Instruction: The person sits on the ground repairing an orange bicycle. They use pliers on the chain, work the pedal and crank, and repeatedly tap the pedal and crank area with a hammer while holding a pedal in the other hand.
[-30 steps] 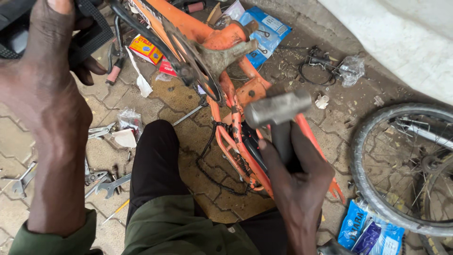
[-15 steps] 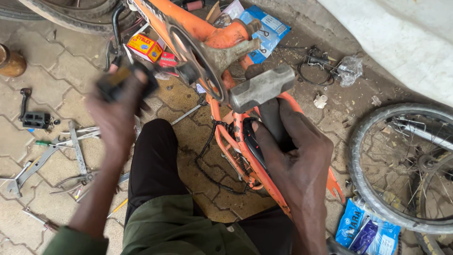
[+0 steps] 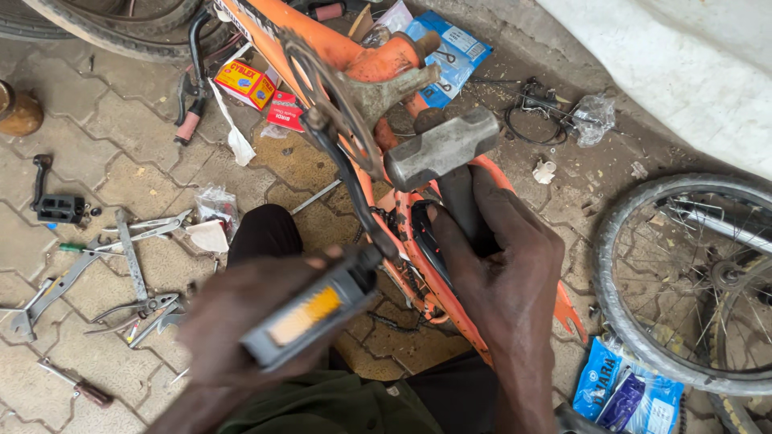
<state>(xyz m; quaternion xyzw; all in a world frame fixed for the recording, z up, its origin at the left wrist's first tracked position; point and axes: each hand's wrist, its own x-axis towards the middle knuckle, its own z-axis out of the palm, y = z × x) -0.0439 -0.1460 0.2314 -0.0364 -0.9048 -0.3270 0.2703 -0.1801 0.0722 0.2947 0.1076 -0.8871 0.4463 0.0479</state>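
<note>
My right hand grips the dark handle of a heavy grey hammer, its head raised beside the crank area of an orange bicycle frame lying on the paving. My left hand holds a grey pedal with an orange reflector, which sits at the end of the black crank arm. The chainring stands just left of the hammer head. My dark-trousered knee is below the frame.
Wrenches and pliers lie scattered on the paving at left, with a loose black pedal. A spoked wheel lies at right. Small boxes and blue packets are nearby. A tyre crosses the top left.
My left hand came down from high at the left, holding the pedal, to the end of the crank arm. The hammer in my right hand shifted slightly up toward the crank.
</note>
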